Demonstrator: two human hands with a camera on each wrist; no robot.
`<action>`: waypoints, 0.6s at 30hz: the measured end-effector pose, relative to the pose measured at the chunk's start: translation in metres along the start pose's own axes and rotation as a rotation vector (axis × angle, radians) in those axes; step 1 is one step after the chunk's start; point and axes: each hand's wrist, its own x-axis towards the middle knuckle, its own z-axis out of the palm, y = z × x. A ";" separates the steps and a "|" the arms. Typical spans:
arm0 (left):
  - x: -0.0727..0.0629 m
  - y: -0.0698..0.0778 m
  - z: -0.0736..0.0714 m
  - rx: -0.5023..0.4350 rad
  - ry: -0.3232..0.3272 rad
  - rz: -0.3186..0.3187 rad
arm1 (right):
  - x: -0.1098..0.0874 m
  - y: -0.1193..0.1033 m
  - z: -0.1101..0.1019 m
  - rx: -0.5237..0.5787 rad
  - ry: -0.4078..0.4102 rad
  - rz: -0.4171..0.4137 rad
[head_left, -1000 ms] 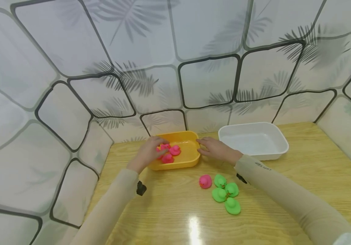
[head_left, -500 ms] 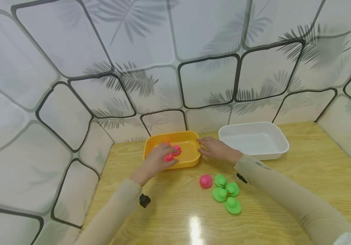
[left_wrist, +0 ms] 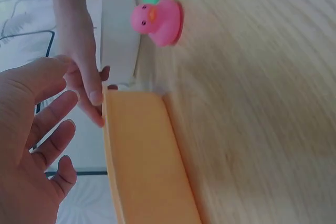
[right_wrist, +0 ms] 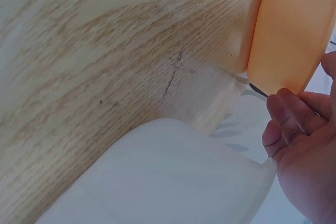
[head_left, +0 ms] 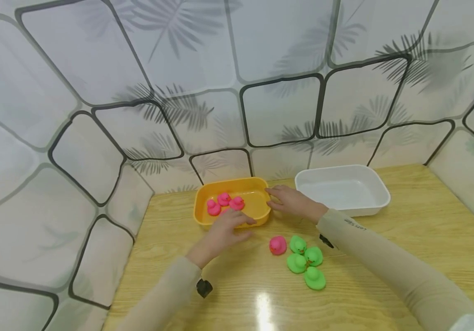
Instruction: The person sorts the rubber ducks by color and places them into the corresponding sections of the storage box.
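Several pink rubber ducks (head_left: 214,208) lie in the left half of an orange tray (head_left: 256,201), one of them mostly hidden behind my left hand (head_left: 223,233). That hand hovers by the tray's front edge, holding nothing, fingers loosely spread; in the left wrist view its fingers (left_wrist: 55,140) appear beside the tray rim. My right hand (head_left: 294,201) holds the tray's right end, with fingertips (right_wrist: 278,109) against the end wall and the thumb at the rim. On the table in front of the tray sit another pink duck (head_left: 277,245) and several green rubber ducks (head_left: 296,263).
A white tray (head_left: 342,168) stands to the right of the orange one, just behind my right wrist. Patterned wall panels (head_left: 280,110) rise behind and at the sides of the wooden table (head_left: 232,294).
My left hand has moved from over the pink ducks toward the tray's front edge, uncovering most of them. The right hand and the ducks stay where they were.
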 end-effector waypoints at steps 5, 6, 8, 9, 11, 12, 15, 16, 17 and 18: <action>-0.002 0.005 0.012 -0.063 -0.041 -0.020 | -0.001 0.000 0.001 0.003 0.012 -0.009; -0.003 0.006 0.015 -0.074 -0.054 -0.020 | -0.001 0.000 0.001 0.002 0.016 -0.012; -0.003 0.007 0.020 -0.080 -0.082 -0.020 | -0.002 0.000 0.001 0.002 0.019 -0.014; -0.003 0.008 0.023 -0.083 -0.097 -0.019 | -0.002 0.000 0.001 -0.001 0.021 -0.016; -0.003 0.010 0.028 -0.085 -0.125 -0.016 | -0.002 0.000 0.001 -0.006 0.025 -0.018; -0.002 0.011 0.030 -0.082 -0.137 -0.010 | -0.002 0.000 0.001 -0.004 0.027 -0.017; 0.001 0.014 0.036 -0.079 -0.170 0.002 | -0.002 0.000 0.001 0.000 0.025 -0.010; 0.002 0.014 0.038 -0.073 -0.179 0.009 | -0.002 0.000 0.001 -0.004 0.025 -0.009; 0.003 0.014 0.040 -0.068 -0.185 0.018 | -0.002 0.000 0.001 -0.001 0.024 -0.006; 0.004 0.015 0.041 -0.057 -0.191 0.024 | -0.002 0.000 0.000 0.001 0.022 -0.004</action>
